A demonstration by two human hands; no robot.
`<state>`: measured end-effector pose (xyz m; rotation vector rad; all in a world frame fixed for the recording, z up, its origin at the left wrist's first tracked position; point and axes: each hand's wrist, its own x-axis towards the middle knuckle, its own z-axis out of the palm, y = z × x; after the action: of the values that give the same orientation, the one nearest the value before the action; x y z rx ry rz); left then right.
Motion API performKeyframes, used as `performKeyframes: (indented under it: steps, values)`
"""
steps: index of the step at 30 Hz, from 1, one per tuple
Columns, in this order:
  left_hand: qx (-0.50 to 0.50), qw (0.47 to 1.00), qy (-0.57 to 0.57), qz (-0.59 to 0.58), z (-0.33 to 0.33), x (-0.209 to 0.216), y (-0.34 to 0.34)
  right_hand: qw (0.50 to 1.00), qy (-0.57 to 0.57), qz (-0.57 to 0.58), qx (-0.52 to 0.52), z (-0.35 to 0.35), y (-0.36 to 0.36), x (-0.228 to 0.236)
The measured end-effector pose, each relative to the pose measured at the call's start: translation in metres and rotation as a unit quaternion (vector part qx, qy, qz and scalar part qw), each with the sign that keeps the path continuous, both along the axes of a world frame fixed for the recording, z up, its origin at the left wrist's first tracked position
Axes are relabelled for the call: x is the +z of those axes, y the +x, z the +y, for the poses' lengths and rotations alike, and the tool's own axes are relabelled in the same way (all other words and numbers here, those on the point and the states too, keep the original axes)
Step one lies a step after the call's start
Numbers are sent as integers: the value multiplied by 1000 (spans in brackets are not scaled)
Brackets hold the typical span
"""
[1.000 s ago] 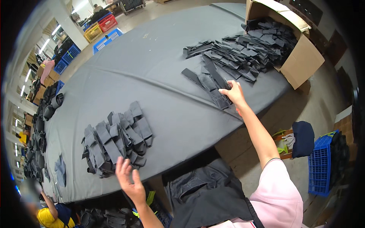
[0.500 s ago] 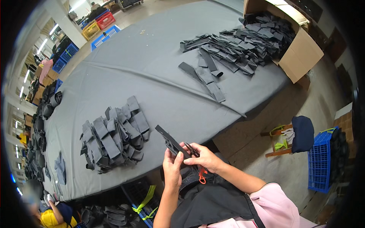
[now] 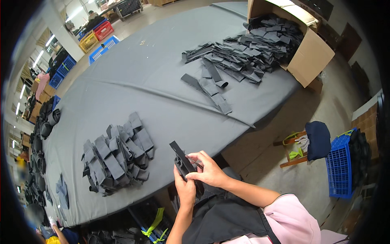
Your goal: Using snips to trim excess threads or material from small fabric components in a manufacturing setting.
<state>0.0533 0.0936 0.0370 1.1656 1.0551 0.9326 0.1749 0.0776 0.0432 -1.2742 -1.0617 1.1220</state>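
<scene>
My left hand (image 3: 186, 191) is closed round the lower part of a folded dark grey fabric strip (image 3: 178, 149), whose narrow end sticks up toward the table. Beside it, my right hand (image 3: 209, 171) has its thumb against the strip and its fingers curled round small dark thread snips (image 3: 198, 164), mostly hidden by the hand. Both hands are in front of my body, just off the table's near edge. Left of them lies a stack of grey fabric strips (image 3: 115, 156) on the cloth-covered table (image 3: 162, 105).
A large heap of strips (image 3: 252, 49) spills from a cardboard box (image 3: 310, 57) at the far right. A few loose strips (image 3: 209, 89) lie before it. Right of the table stand a stool (image 3: 298, 148) and a blue crate (image 3: 339, 166). Another person's arm (image 3: 57, 232) shows at lower left.
The strip has turned more upright, and my right hand has shifted slightly left against it. An orange cord hanging below my right hand is out of sight. The whole view has shifted slightly.
</scene>
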Motion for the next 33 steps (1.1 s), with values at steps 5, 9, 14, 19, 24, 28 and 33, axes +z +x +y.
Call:
performKeyframes:
  steps: [5, 9, 14, 19, 24, 28, 33]
  values:
    - [11, 999, -10, 29, -7, 9, 2, 989, 12, -143, -33, 2, -5, -1]
    - [52, 997, 45, 35, -11, -15, 3, 981, 41, -154, -107, 4, -12, -9]
    - [-20, 997, -59, -40, 9, -32, -31, 980, 70, -131, -130, 3, -1, -36]
    - [-59, 981, 147, 115, 14, -9, -32, 986, 39, -120, -106, 2, 5, -26]
    - [9, 990, 64, 125, 17, -7, -39, 994, -61, -89, -29, 8, 1, -6]
    - [64, 996, -36, 57, 13, -3, -46, 989, -135, -18, 55, 4, -12, -9]
    - [59, 990, -128, 24, 10, -7, -56, 990, -22, -139, 20, -15, -25, 2]
